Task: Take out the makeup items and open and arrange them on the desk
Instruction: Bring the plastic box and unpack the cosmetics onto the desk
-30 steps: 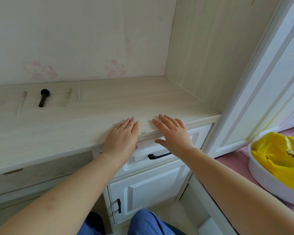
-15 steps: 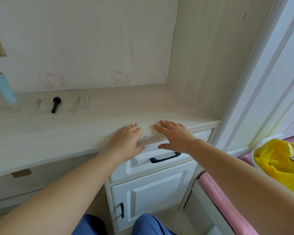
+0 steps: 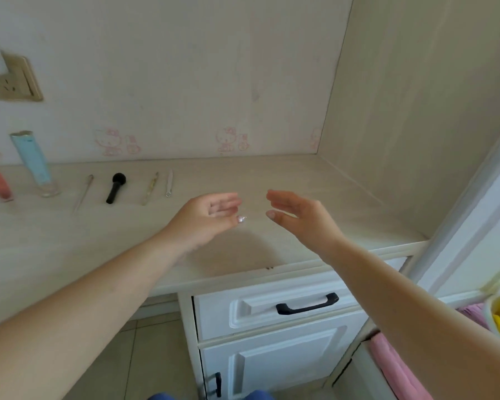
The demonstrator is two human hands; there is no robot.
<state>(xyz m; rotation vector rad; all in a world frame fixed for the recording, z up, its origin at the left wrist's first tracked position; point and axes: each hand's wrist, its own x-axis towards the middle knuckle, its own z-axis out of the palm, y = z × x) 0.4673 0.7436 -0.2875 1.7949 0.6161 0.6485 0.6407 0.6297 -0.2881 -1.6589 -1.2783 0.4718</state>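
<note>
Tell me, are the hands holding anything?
No, nothing. The left hand and the right hand are both empty, fingers relaxed, raised above the desk.

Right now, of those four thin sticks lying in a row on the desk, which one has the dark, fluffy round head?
The black brush, second from the left. Its handle and round bristle head are black; the other three sticks are pale and slim.

Under both hands, the desk (image 3: 315, 192) looks like pale, matt wood-grain laminate. Below the right hand (image 3: 303, 219), the drawer front (image 3: 214, 316) is glossy white with a smooth black handle (image 3: 307, 304).
</note>
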